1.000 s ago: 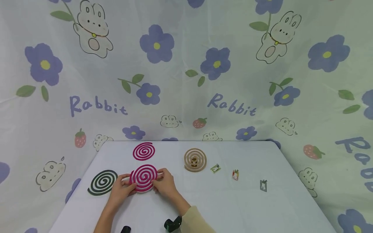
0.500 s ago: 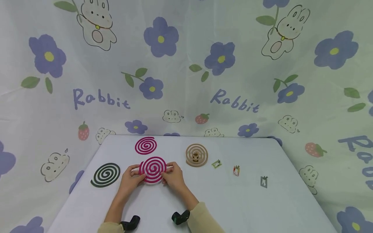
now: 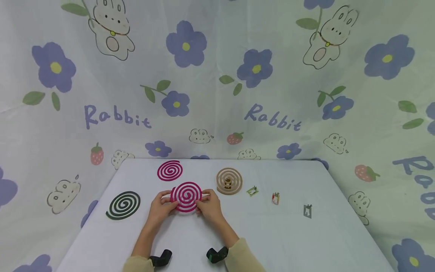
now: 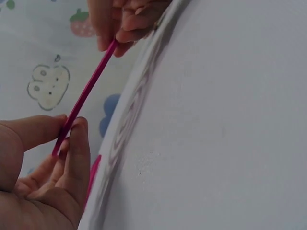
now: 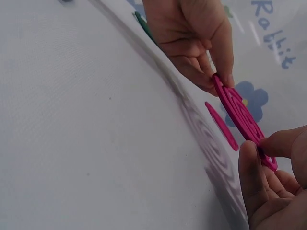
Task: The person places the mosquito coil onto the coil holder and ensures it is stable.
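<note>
A magenta mosquito coil (image 3: 186,197) is held between both hands, raised over the white table with its spiral shadow below in the wrist views. My left hand (image 3: 161,207) pinches its left edge between thumb and fingers. On the opposite edge, my right hand (image 3: 211,207) grips it the same way. From the left wrist the held coil (image 4: 88,88) appears edge-on as a thin tilted line; from the right wrist some of its rings show. Behind it lies a second magenta coil (image 3: 170,170) flat on the table.
Left of the hands lies a dark green coil (image 3: 123,205). A tan coil (image 3: 220,181) sits at the back, with a small gold piece (image 3: 228,184) on it. Farther right lie small flat pieces: a yellow-green one (image 3: 252,191), a red-and-white one (image 3: 275,198) and a grey one (image 3: 307,211).
Both hands have carried the magenta coil to the right, away from the green coil, keeping their pinch. The head view has tilted slightly; the other things lie where they were.
</note>
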### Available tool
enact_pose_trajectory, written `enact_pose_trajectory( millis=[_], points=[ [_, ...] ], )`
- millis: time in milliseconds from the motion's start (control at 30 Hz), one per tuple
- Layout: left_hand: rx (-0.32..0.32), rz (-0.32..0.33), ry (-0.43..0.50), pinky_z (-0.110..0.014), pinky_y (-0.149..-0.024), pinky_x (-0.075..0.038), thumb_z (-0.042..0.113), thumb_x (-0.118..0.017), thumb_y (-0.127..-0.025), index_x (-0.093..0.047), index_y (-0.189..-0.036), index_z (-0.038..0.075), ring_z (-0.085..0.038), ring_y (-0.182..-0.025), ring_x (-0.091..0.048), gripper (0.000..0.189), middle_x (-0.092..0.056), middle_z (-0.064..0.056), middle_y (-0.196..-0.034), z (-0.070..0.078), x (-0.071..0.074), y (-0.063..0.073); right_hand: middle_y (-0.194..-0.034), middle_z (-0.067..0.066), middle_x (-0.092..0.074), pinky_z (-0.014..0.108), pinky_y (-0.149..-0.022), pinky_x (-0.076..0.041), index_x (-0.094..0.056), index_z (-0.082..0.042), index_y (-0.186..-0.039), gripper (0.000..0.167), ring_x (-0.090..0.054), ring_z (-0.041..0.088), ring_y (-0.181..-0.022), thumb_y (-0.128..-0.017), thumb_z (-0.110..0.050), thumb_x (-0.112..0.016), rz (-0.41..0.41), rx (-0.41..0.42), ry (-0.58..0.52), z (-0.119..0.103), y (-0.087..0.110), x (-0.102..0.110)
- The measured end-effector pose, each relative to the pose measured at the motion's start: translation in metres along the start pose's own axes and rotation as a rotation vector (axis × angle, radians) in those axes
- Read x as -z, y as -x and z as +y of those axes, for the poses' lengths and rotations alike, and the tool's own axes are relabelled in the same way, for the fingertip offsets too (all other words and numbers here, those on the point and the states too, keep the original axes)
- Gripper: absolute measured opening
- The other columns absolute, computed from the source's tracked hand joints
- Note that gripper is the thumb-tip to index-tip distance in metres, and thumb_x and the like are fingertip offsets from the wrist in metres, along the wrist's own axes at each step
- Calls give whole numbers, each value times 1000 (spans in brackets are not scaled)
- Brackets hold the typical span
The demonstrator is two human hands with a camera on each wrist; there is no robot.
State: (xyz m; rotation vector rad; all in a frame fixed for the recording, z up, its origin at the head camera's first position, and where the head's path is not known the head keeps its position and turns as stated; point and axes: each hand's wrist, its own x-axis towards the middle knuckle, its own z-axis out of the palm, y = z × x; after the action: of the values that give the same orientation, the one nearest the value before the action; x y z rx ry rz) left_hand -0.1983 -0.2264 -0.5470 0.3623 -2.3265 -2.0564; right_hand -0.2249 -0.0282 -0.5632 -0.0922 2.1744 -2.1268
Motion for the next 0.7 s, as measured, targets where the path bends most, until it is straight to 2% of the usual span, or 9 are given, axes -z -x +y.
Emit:
enact_pose_trajectory(
  millis=[233,700],
  points=[
    [26,-16,21,-30,-67,-57,5,-73,-86,-44,-130,1,-18,-78,-64,53,-66,-13,-95,0,-15,3,-77,7,-61,34,-49,-56,-51,-1,-115,38,-64,19,-53,-83,1,-73,41,7,-5,0,4,13],
    [24,-67,52,-28,-61,-54,6,-72,-87,-43,-126,-2,-18,-73,-63,49,-67,-11,-91,-2,-45,5,-74,8,-60,31,-46,-54,-54,2,-114,34,-58,15,-48,-84,2,-70,101,1,-20,2,12,44]
  ],
)
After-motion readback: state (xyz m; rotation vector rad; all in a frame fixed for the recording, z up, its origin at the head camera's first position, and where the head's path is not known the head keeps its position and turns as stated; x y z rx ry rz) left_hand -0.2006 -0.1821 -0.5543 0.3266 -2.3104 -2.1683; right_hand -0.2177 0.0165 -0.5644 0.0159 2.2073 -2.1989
